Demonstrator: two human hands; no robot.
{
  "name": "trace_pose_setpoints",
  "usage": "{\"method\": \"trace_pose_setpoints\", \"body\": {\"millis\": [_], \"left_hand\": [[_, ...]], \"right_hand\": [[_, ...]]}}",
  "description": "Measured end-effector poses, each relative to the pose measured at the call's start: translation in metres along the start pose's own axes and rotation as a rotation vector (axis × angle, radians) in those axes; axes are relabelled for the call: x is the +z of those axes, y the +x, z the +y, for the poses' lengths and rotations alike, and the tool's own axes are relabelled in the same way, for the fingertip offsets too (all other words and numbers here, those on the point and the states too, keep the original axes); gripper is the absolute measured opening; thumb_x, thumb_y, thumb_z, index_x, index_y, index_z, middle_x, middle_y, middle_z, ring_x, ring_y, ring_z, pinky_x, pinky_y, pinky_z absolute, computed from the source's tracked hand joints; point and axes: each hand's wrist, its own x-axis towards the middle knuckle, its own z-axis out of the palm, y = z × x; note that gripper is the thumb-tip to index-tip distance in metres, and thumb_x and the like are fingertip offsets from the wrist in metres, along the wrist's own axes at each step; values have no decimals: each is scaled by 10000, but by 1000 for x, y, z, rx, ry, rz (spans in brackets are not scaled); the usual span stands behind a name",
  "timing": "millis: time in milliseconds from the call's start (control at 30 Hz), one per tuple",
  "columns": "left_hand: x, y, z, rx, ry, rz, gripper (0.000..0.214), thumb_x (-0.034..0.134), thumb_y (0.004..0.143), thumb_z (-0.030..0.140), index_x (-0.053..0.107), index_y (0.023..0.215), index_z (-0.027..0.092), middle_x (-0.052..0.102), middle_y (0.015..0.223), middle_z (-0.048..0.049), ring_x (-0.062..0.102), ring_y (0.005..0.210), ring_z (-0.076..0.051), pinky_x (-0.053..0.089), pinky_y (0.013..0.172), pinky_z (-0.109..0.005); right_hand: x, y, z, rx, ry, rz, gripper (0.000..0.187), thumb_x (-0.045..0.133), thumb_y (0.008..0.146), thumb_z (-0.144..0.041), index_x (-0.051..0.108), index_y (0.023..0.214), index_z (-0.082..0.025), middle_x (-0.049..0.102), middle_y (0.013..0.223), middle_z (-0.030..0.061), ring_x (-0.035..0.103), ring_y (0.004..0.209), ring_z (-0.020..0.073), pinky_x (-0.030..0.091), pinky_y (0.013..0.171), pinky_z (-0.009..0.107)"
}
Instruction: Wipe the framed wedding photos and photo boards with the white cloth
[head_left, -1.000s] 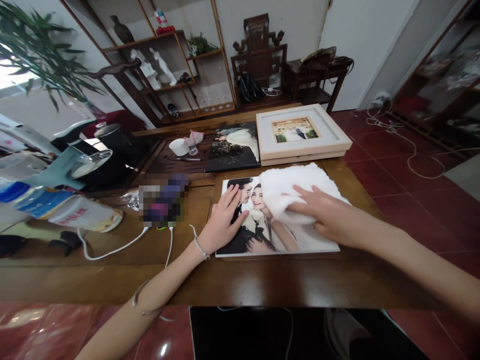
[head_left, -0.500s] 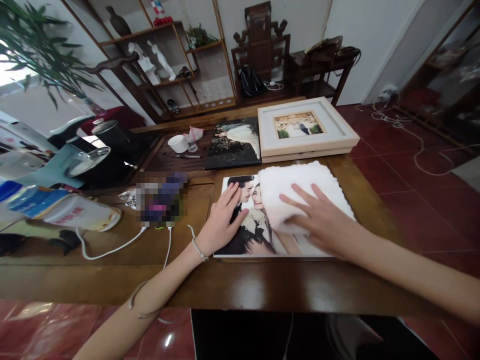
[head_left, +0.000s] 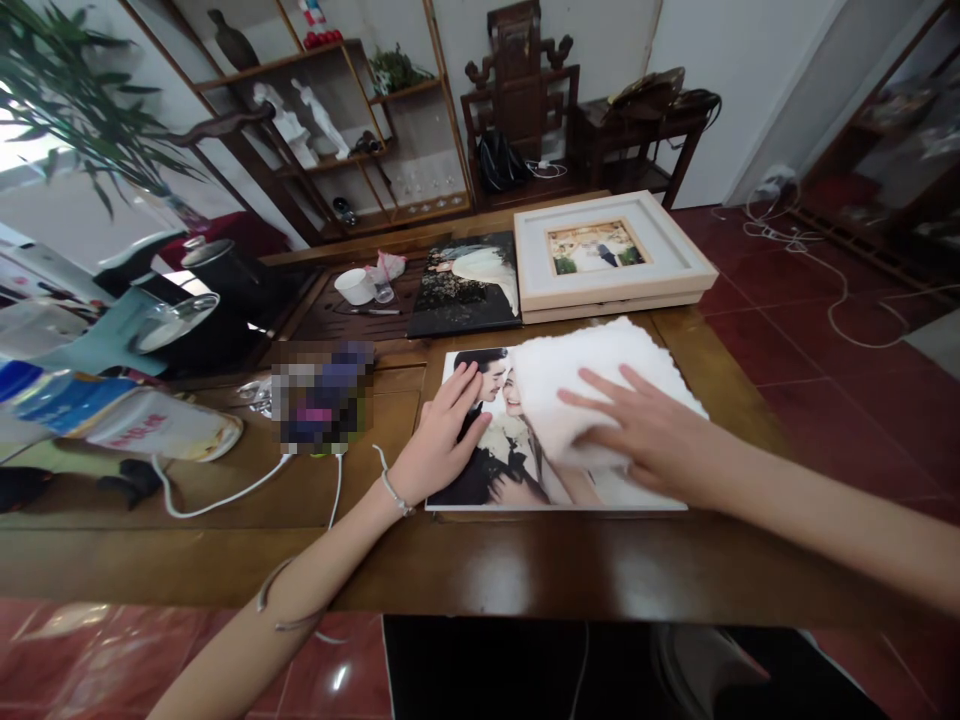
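A large photo print of a couple (head_left: pixel 510 460) lies flat near the front edge of the wooden table. My left hand (head_left: pixel 442 430) rests on its left side, fingers stretched out and thumb apart. Over the right part of the print lies a white fluffy cloth (head_left: pixel 600 360), hiding much of the picture there. My right hand (head_left: pixel 637 425) presses on this cloth with its fingers spread, and nothing is gripped in it. Part of the right hand is slightly blurred.
Behind the print stand stacked pale wooden frames (head_left: pixel 615 300) and a dark photo panel (head_left: pixel 465 285). A white cup (head_left: pixel 355 287) sits on the tea tray (head_left: pixel 315 325). To the left are a plastic jar (head_left: pixel 165 425), a white cable (head_left: pixel 225 505) and a blurred-out item (head_left: pixel 322 400).
My right hand and the white cloth have shifted very slightly left over the print. My left hand stays in the same place on the print.
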Motion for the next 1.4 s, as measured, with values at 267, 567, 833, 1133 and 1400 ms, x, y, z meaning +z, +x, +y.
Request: {"method": "trace_pose_setpoints", "body": {"millis": [267, 567, 833, 1133, 1400], "left_hand": [[-3, 0, 8, -26, 36, 19, 491, 449, 990, 334, 404, 1455, 185, 373, 1542, -153, 288, 1460, -296, 335, 1143, -532], [-2, -11, 23, -39, 51, 53, 526, 484, 977, 367, 396, 1450, 156, 381, 1525, -171, 281, 1456, -299, 295, 1170, -540], [1, -11, 19, -84, 18, 31, 517, 424, 1002, 360, 331, 1483, 196, 319, 1567, -146, 251, 1472, -288, 283, 1172, -543], [-1, -5, 13, -31, -4, 133, 424, 468, 975, 298, 459, 1374, 153, 451, 1472, -171, 388, 1405, -266, 321, 1171, -497], [2, -5, 14, -22, 20, 187, 391, 497, 964, 293, 520, 1339, 184, 514, 1423, -151, 448, 1367, -272, 378, 1139, -511]], "right_hand": [[14, 24, 37, 91, -114, 88, 508, 507, 691, 23, 647, 1145, -156, 432, 1485, 158, 269, 1415, 398, 248, 1072, 695], [19, 23, 30, 120, -133, 119, 487, 474, 694, 29, 642, 1110, -160, 445, 1476, 157, 284, 1413, 384, 262, 1071, 686], [16, -3, -23, 53, -61, 107, 461, 569, 643, -6, 673, 1052, -193, 422, 1495, 146, 243, 1416, 424, 242, 1078, 711], [10, -21, -44, -23, -24, 102, 389, 622, 655, -37, 689, 993, -218, 372, 1532, 97, 287, 1407, 400, 275, 1091, 678], [11, 20, 30, 65, -143, 64, 544, 537, 675, 10, 654, 1166, -193, 450, 1477, 133, 333, 1385, 404, 323, 1045, 671]]}}
